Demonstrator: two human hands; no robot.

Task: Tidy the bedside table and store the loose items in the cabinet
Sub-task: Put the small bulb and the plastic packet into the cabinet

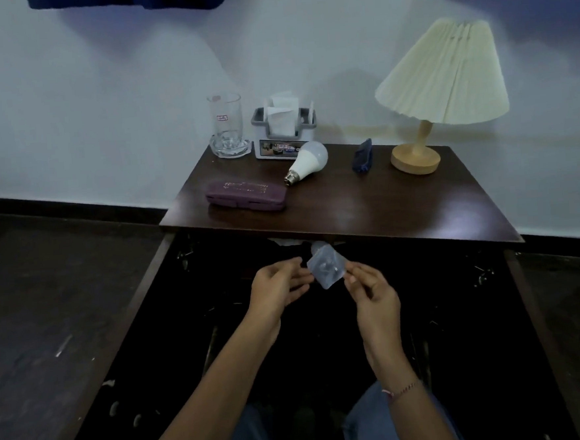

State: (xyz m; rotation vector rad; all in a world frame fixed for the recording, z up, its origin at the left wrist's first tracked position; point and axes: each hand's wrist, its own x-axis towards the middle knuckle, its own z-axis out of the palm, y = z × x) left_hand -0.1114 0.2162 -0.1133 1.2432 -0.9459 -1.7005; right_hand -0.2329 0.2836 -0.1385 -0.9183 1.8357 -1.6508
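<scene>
A small clear plastic packet (326,267) with tiny items inside hangs in front of the table's front edge. My right hand (372,291) pinches its right corner. My left hand (279,284) is just left of the packet, fingers apart, fingertips close to it; contact is unclear. On the dark wooden bedside table (401,208) lie a purple case (245,195), a white light bulb (307,162) and a dark blue folded item (362,155).
At the back of the table stand a glass tumbler (226,126) on a glass coaster, a grey-white organiser (284,131) with papers, and a lamp (440,85) with a pleated shade. Below the tabletop is a dark opening (459,311). My knees show at the bottom.
</scene>
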